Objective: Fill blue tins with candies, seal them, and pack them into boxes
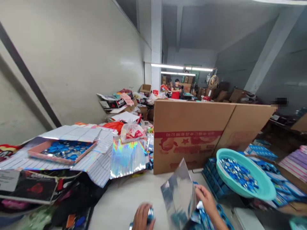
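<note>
My left hand (143, 217) is closed round a small blue and silver item (150, 214) at the bottom middle of the table. To its right, my right hand (205, 199) pinches the right edge of a shiny silver sheet (178, 191), which stands tilted above the white table (124, 195). Below my right hand lie several blue and silver packs (206, 218), partly covered by the sheet and blurred. What my left hand holds is mostly hidden by its fingers.
An upright cardboard panel (187, 127) stands behind the sheet. A turquoise basin (266, 188) of blue pieces sits at right on stacked blue boxes (213, 179). At left, a pink tray (35, 151) holds similar pieces. A person (176, 89) stands far back.
</note>
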Tool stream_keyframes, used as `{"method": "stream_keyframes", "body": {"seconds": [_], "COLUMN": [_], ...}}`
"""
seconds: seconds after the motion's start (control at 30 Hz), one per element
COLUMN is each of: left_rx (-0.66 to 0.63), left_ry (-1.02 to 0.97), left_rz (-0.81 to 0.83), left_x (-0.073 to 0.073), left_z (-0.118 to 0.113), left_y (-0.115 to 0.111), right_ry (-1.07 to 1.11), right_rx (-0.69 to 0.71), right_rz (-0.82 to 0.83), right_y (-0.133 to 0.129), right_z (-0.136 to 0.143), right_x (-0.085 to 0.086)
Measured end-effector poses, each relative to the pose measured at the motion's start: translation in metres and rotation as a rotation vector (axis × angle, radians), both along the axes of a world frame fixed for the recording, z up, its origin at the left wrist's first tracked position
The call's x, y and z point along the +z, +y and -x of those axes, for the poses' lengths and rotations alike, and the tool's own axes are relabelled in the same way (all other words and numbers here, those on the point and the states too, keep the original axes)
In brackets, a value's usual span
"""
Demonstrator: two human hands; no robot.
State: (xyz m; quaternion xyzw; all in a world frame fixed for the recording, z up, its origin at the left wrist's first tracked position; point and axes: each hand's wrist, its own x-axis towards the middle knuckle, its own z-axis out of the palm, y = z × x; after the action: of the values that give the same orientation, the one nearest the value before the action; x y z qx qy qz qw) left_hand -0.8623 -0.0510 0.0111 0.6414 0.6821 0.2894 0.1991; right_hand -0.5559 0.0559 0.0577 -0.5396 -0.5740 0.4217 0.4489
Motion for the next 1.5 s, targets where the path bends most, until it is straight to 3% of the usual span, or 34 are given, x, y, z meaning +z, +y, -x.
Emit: {"method": "stream_keyframes", "body": {"seconds": [0.07, 0.17, 0.27, 0.37, 0.43, 0.53, 0.67, 0.73, 0.9, 1.17, 1.27, 1.43, 1.5], "left_rx": [-0.010, -0.156, -0.427, -0.775, -0.937, -1.030, -0.976, -0.896, -0.757, -0.592, -0.509, -0.418, -0.406], "left_ry": [0.035, 0.044, 0.012, -0.028, -0.084, -0.237, -0.541, -0.656, -0.780, -0.840, -0.865, -0.854, -0.866], "left_rz": [-0.261, -0.466, -0.533, -0.431, -0.299, -0.041, 0.315, 0.409, 0.473, 0.412, 0.439, 0.481, 0.518], "left_x": [0.029, 0.090, 0.147, 0.176, 0.177, 0.163, 0.148, 0.146, 0.148, 0.143, 0.138, 0.130, 0.127], "left_z": [-0.020, -0.047, -0.067, -0.079, -0.086, -0.097, -0.115, -0.124, -0.139, -0.143, -0.144, -0.149, -0.151], "left_y": [0.009, 0.032, 0.060, 0.075, 0.076, 0.068, 0.050, 0.043, 0.033, 0.029, 0.021, -0.004, -0.014], "right_ry": [0.045, 0.081, 0.146, 0.279, 0.398, 0.534, 0.590, 0.556, 0.538, 0.569, 0.328, -0.517, -0.674], "right_rx": [0.095, 0.159, 0.161, 0.107, 0.023, -0.113, -0.235, -0.306, -0.359, -0.343, -0.316, -0.495, -0.427], "right_rz": [0.031, 0.067, 0.126, 0.201, 0.236, 0.233, 0.261, 0.269, 0.368, 0.478, 0.416, -0.133, -0.300], "right_y": [-0.028, -0.060, -0.087, -0.116, -0.135, -0.160, -0.188, -0.200, -0.217, -0.222, -0.220, -0.207, -0.202], "right_z": [-0.004, -0.022, -0.045, -0.064, -0.074, -0.087, -0.102, -0.109, -0.117, -0.118, -0.123, -0.103, -0.080], "right_x": [0.041, 0.085, 0.104, 0.109, 0.110, 0.106, 0.091, 0.082, 0.072, 0.067, 0.067, 0.087, 0.095]}}
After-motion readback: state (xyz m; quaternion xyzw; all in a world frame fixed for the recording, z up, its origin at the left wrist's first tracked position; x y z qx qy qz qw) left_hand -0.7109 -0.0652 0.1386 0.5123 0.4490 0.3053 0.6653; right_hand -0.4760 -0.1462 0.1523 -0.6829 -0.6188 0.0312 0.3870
